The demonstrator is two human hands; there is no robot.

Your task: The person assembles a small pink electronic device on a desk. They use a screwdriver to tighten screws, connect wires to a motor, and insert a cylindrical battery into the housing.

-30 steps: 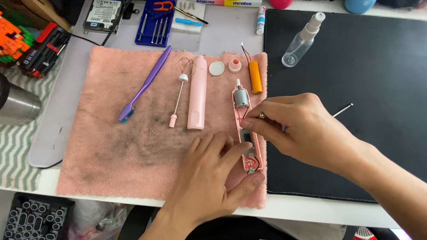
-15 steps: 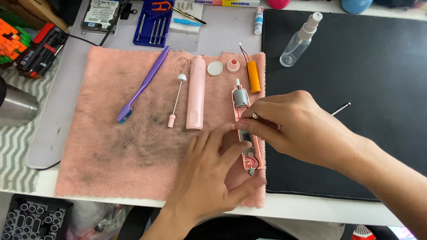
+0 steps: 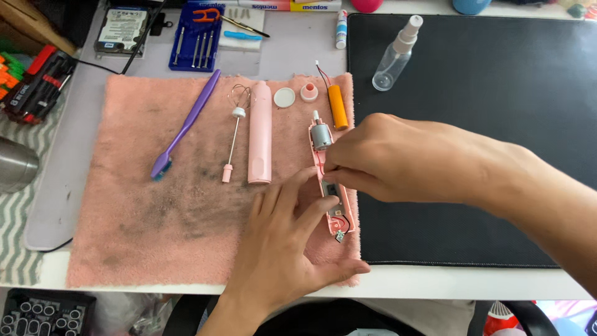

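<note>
A narrow pink inner frame (image 3: 341, 221) with a silver motor (image 3: 321, 135) at its top lies on the right edge of a stained pink towel (image 3: 143, 218). My left hand (image 3: 280, 249) comes from below, its fingertips pressing on the frame's middle. My right hand (image 3: 398, 158) reaches in from the right and pinches the frame just below the motor; what sits between its fingertips is hidden. A pink tubular casing (image 3: 260, 134), a small wire whisk (image 3: 235, 130), an orange battery (image 3: 337, 107) with wires, a white cap (image 3: 284, 97) and a pink ring (image 3: 309, 92) lie nearby.
A purple toothbrush (image 3: 186, 124) lies on the towel's left half. A black mat (image 3: 472, 93) with a clear spray bottle (image 3: 395, 56) covers the right. A blue screwdriver set (image 3: 196, 40), a hard drive (image 3: 121, 31) and a steel cup (image 3: 15, 165) stand around.
My left fingertips have crept a little higher along the frame. My right hand keeps its pinch in nearly the same spot.
</note>
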